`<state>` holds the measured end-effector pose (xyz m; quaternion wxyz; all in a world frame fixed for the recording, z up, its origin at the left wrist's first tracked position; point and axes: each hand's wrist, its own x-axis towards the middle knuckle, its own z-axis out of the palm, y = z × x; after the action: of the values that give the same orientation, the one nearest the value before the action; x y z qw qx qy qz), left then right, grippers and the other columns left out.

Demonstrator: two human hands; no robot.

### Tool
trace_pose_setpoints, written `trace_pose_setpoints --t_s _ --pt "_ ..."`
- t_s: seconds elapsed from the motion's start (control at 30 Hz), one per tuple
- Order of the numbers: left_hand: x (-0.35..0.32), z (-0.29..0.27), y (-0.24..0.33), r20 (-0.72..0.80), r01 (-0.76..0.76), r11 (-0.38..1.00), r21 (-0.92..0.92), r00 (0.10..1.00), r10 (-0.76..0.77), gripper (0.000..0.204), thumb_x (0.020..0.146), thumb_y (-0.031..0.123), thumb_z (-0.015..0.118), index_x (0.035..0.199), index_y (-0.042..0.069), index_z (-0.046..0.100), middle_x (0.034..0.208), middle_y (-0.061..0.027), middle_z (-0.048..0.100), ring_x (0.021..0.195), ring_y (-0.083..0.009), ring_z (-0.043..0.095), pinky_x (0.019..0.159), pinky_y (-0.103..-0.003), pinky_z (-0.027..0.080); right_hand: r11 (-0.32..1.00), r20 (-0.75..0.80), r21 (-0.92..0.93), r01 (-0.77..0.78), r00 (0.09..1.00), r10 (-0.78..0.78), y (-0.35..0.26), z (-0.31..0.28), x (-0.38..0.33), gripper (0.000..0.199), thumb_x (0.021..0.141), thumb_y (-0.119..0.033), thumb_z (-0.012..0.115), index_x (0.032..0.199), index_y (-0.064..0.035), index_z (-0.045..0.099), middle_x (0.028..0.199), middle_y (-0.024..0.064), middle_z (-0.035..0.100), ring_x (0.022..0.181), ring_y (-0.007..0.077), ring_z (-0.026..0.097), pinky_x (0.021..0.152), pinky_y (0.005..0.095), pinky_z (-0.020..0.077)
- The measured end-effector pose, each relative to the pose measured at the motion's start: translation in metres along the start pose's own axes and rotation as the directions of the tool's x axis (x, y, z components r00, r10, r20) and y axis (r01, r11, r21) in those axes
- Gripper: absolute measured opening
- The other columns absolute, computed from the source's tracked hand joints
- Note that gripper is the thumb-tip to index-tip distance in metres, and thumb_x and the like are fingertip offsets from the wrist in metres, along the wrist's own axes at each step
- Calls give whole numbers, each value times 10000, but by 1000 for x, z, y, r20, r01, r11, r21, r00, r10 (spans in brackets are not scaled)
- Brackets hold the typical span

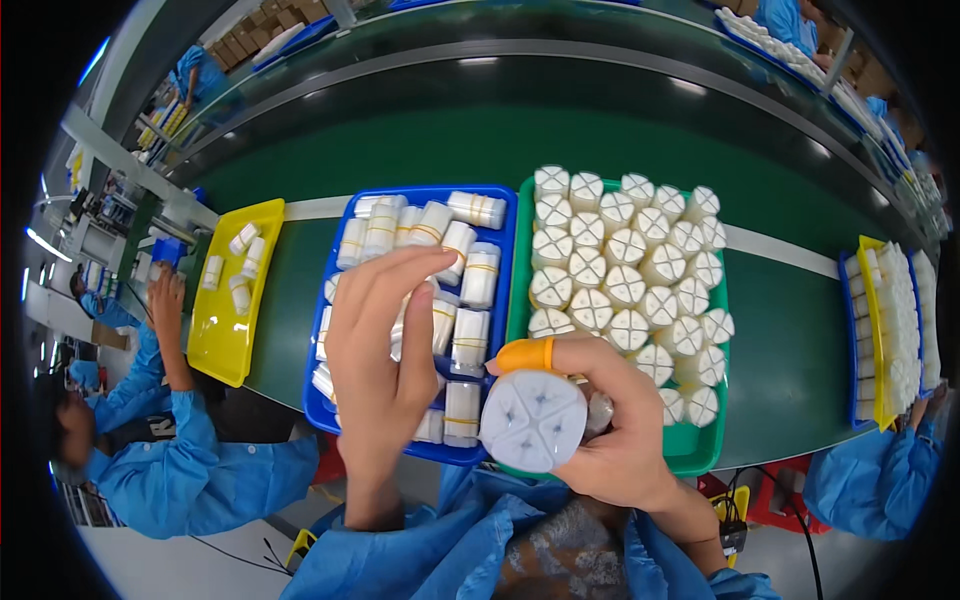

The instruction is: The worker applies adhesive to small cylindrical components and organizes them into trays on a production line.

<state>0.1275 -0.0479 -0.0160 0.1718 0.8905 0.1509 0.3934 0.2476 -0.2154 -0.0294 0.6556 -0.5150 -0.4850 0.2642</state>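
Observation:
My right hand [625, 430] is closed round a white cylinder with a segmented round end [533, 420], held up in front of my body. That end is split into wedges with small dark marks and faces up at me. An orange finger cot [524, 354] covers one fingertip of this hand. Over the blue tray [512, 215] hangs my left hand [385, 340], its fingers curved, thumb and forefinger apart, with nothing seen between them. White rolls with yellow bands [470, 340] lie in that tray, partly hidden by the hand. Similar segmented cylinders [625, 247] stand packed in the green tray [712, 440].
A yellow tray [215, 345] with several white rolls lies at left, near a co-worker's hand [165, 300]. Stacked trays [880, 330] of white cylinders stand at far right beside another person in blue [870, 475]. The green conveyor belt [430, 140] runs behind my trays.

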Motion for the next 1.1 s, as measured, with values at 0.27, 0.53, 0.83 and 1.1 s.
trace_pose_setpoints --t_s 0.27,0.53,0.83,1.1 --pt "0 59 -30 190 141 807 574 935 -298 470 777 331 756 1084 0 624 949 -112 611 903 -293 583 703 -414 541 997 18 67 30 999 -32 9 9 2 518 710 46 728 1208 -17 599 1178 90 692 679 35 587 523 176 420" --pt "-5 88 -54 355 -140 767 626 927 -121 604 818 310 705 1254 -80 554 1308 -139 525 1120 -283 482 896 -424 446 989 29 -28 143 989 -142 6 -7 -4 605 691 40 841 1215 41 539 1297 314 557 944 199 681 797 320 570" --pt "-1 49 -35 360 131 985 117 918 -165 460 693 -19 750 1099 67 552 1081 -119 603 922 -321 615 801 -386 507 802 -483 -540 -254 874 -48 -67 -77 -105 613 679 -187 902 1048 50 473 881 170 666 852 215 695 722 286 541" --pt "-2 32 13 6 150 900 -410 987 -162 452 815 68 743 1226 -38 590 1103 -126 548 992 -191 573 717 -294 535 508 -399 -696 -508 861 315 -58 -87 -135 491 712 -176 870 1054 -1 563 857 107 660 627 178 651 554 263 490"
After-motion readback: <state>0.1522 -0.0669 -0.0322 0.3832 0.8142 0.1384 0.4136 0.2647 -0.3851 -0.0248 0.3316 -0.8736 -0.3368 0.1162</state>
